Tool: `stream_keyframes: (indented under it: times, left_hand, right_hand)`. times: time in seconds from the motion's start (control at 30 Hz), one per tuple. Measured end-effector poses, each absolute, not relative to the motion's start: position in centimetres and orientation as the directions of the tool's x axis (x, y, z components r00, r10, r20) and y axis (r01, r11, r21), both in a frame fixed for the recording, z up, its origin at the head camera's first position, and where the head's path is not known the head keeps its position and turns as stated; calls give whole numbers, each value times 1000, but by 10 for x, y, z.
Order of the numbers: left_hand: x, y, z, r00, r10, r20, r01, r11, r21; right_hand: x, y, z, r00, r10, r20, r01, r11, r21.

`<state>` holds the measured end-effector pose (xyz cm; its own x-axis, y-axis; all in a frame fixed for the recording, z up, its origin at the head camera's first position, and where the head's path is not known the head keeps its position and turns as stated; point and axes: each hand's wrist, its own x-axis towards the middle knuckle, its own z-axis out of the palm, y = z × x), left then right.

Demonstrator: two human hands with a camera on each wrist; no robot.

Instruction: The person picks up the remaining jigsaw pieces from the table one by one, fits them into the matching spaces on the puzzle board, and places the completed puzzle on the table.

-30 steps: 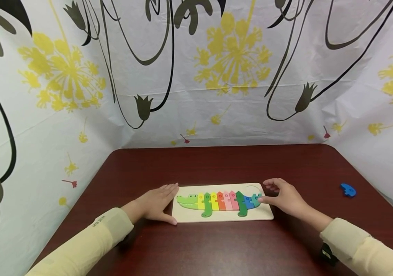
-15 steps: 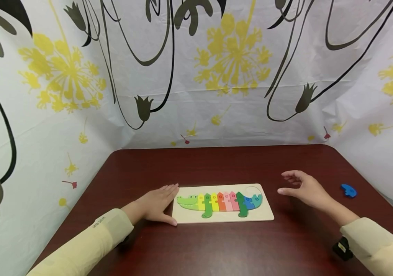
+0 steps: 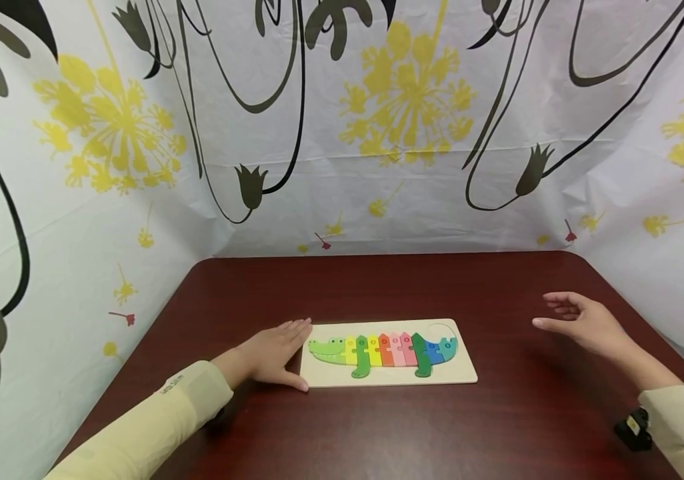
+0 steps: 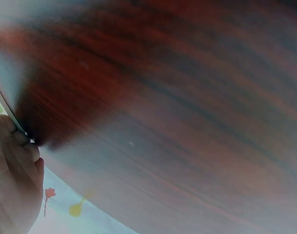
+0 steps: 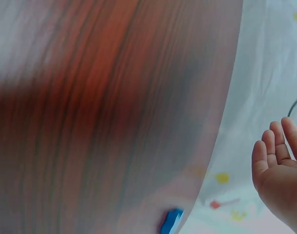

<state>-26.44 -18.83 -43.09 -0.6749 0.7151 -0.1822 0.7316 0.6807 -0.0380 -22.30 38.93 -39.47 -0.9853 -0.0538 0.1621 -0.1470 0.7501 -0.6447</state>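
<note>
A crocodile puzzle board [image 3: 390, 377] of pale wood lies on the table, with colourful pieces running from a light green head to a teal piece near the tail. At its top right an outlined tail-tip spot holds no piece. My left hand [image 3: 271, 355] rests against the board's left edge, fingers straight and thumb spread. Well right of the board, my right hand [image 3: 585, 327] hovers over the table with relaxed fingers and nothing in it. A blue puzzle piece [image 5: 172, 221] lies on the table in the right wrist view; in the head view the right hand hides it.
The dark red-brown table [image 3: 378, 440] has rounded far corners. A white cloth [image 3: 318, 133] with yellow flowers and dark tulips hangs behind it and along both sides. A black wrist device [image 3: 634, 429] sits at the right sleeve.
My right hand has left the board's tail end and moved right across the table, now covering the blue puzzle piece in the head view. The left hand and board stay put.
</note>
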Motion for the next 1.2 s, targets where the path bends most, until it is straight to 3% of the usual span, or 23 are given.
stream_keyframes:
  times: [0.7, 1.2]
  left_hand:
    - [-263, -188, -431, -678, 714, -176, 729, 683, -39]
    - [-264, -188, -431, -675, 717, -175, 733, 679, -44]
  right_hand:
    - [-217, 461, -406, -973, 188, 136, 68, 793, -606]
    - [-217, 489, -425, -980, 172, 100, 75, 786, -614]
